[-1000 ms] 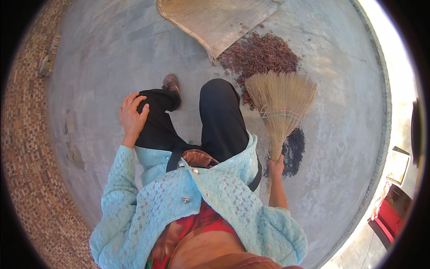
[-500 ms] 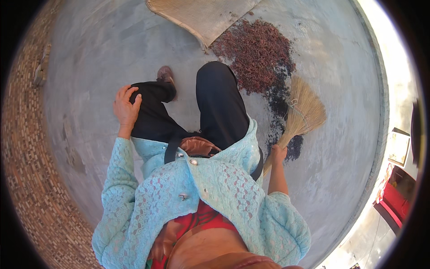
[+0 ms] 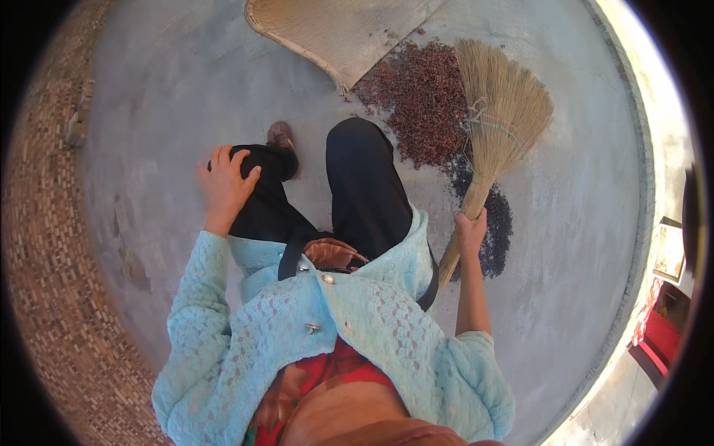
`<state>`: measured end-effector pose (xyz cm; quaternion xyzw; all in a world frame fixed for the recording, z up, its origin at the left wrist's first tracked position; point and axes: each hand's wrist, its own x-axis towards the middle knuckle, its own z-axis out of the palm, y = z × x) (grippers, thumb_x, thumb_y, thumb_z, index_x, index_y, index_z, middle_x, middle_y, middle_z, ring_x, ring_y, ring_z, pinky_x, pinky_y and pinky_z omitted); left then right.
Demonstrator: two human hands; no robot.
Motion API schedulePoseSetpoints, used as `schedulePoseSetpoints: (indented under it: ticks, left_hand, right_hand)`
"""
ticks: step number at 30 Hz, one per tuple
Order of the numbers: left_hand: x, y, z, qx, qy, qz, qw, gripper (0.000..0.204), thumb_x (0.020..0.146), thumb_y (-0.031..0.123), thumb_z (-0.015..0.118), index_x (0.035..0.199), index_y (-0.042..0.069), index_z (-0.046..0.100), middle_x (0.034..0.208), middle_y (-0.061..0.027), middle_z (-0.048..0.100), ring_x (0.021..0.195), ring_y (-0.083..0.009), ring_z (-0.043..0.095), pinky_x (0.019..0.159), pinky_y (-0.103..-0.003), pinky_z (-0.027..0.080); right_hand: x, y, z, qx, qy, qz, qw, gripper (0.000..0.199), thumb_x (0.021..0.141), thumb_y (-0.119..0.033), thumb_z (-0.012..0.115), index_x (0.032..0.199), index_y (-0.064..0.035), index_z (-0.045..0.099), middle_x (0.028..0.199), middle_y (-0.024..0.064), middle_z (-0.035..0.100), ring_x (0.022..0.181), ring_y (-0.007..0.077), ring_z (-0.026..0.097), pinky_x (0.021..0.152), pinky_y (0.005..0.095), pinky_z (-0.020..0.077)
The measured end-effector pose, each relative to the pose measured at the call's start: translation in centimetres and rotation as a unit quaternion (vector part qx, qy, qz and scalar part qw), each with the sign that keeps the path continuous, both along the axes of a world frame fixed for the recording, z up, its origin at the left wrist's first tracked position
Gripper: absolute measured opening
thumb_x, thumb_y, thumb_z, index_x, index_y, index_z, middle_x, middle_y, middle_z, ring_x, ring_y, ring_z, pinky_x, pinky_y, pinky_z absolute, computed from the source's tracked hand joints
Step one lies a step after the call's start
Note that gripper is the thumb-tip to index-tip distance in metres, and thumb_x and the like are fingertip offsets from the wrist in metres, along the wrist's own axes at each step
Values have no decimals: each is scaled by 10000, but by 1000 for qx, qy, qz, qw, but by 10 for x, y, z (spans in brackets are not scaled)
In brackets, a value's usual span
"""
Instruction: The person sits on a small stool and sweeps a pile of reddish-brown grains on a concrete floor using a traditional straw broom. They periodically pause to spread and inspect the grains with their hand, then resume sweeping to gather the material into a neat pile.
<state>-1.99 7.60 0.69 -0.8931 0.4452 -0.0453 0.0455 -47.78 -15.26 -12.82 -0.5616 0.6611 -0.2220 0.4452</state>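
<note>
My right hand (image 3: 471,227) is wrapped round the handle of a straw broom (image 3: 506,104), its bristles fanning away from me. The bristle end overlaps the right side of a heap of reddish-brown dried plant bits (image 3: 424,104). Beside and below the handle lies a patch of small black grains (image 3: 497,238), partly hidden by the broom and my hand. On my left knee rests my left hand (image 3: 229,186), fingers spread and holding nothing.
A pale woven mat (image 3: 342,37) with a bound edge lies at the far side, its corner by the heap. Grey concrete floor (image 3: 171,134) spreads around me. A brick wall (image 3: 52,245) runs along the left; red items (image 3: 658,338) stand at the far right.
The broom has moved away from me, its bristles going from over the black grains to beside the reddish-brown heap. My right hand went with it. My left hand stays on the knee.
</note>
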Motion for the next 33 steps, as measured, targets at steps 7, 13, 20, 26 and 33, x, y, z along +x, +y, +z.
schedulePoseSetpoints:
  ticks: [7, 13, 20, 26, 33]
  left_hand:
    - [-84, -105, 23, -261, 575, -85, 771, 643, 875, 446, 677, 1313, 4, 512, 1360, -169, 501, 1275, -256, 463, 1085, -364, 307]
    - [-89, -132, 15, -559, 704, 88, 429, 486, 832, 176, 738, 1233, 17, 512, 1093, -97, 625, 1045, -208, 613, 936, -351, 471]
    - [46, -57, 58, -722, 564, 176, 360, 347, 825, 68, 664, 1079, -16, 442, 883, -143, 596, 808, -276, 678, 625, -438, 617]
    - [167, 93, 32, -696, 552, 267, 373, 372, 812, 159, 713, 1070, -25, 517, 954, -176, 648, 787, -309, 673, 723, -454, 597]
    - [161, 231, -96, -604, 565, 404, 392, 352, 832, 159, 685, 1111, 1, 538, 904, -138, 647, 786, -264, 664, 654, -410, 588]
  right_hand:
    - [144, -27, 129, -54, -55, 268, 960, 594, 692, -168, 759, 1213, -38, 504, 1001, 138, 661, 893, 234, 645, 827, 338, 501]
    - [230, 9, 162, -222, -52, 482, 846, 886, 700, -242, 796, 1441, -60, 347, 1331, 215, 479, 1192, 366, 504, 1003, 422, 410]
    - [195, -32, 163, -192, -66, 442, 874, 656, 919, -409, 610, 1424, -41, 413, 1407, 225, 397, 1281, 337, 423, 1064, 417, 349]
    - [115, -35, 100, -2, -73, 302, 950, 529, 955, -304, 585, 1385, -18, 473, 1247, 128, 544, 1075, 211, 569, 893, 319, 479]
    - [74, -17, 54, 153, -143, 125, 970, 552, 928, -328, 611, 1367, -16, 491, 1180, 111, 591, 1000, 215, 617, 813, 340, 530]
